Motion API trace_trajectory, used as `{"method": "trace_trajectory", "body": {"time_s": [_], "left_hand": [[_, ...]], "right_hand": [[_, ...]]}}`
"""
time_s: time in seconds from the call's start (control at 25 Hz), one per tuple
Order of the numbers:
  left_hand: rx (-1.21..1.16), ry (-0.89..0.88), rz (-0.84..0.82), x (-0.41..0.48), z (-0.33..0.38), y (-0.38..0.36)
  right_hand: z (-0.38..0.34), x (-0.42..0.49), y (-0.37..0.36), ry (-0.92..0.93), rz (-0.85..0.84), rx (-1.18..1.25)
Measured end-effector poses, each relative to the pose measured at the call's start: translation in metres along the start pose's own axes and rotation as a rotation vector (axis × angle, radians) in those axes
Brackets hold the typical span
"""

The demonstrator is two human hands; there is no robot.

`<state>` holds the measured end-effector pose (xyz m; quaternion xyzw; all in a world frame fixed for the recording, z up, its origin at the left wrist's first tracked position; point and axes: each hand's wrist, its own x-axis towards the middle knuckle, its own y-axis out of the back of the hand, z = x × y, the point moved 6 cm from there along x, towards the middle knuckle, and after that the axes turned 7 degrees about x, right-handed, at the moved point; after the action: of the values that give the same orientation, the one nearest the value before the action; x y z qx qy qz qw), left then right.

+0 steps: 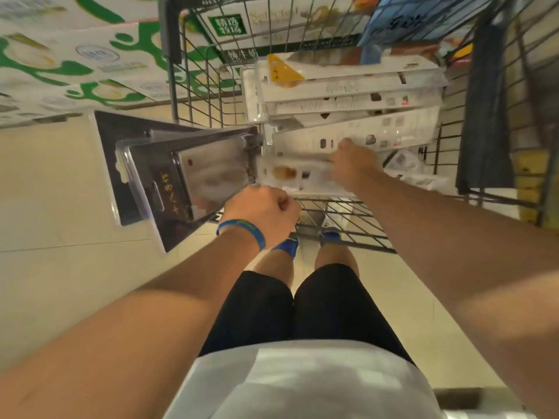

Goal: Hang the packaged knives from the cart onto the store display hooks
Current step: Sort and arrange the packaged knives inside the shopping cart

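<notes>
while the left fingers point(282, 204) clamp seemingly stiff, slick knife packs point(181, 176) by one edge, i cannot tell whether the right fingers point(345, 145) grip the white pack point(305, 176) beneath them.

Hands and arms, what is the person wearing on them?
No sleeves or gloves show on either side. The left hand has a blue wristband with a greenish marking at the wrist; the right hand wears nothing visible.

white packages point(348, 95) (one yellow-cornered), blue wristband point(242, 229)
</notes>
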<state>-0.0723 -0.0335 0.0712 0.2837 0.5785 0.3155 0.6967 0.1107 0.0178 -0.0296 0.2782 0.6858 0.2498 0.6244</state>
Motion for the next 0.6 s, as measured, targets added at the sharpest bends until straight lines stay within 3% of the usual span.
{"method": "trace_trajectory", "body": {"time_s": [0.12,0.24,0.36,0.44,0.6], "left_hand": [[0.011,-0.004,-0.032,0.004,0.000,0.000],[-0.069,0.043,-0.088,0.000,0.003,0.006],[-0.651,0.139,-0.112,-0.017,0.015,0.033],[-1.044,0.051,-0.140,-0.029,0.047,0.066],[-1.525,0.109,-0.074,-0.038,0.083,0.140]], "right_hand": [[0.000,-0.031,0.044,0.067,0.227,0.029],[0.002,-0.079,0.080,0.071,0.273,0.222],[-0.010,-0.126,0.118,0.022,0.457,0.377],[-0.023,-0.152,0.145,-0.050,0.598,0.474],[-0.076,-0.186,0.185,0.005,0.628,0.615]]}}
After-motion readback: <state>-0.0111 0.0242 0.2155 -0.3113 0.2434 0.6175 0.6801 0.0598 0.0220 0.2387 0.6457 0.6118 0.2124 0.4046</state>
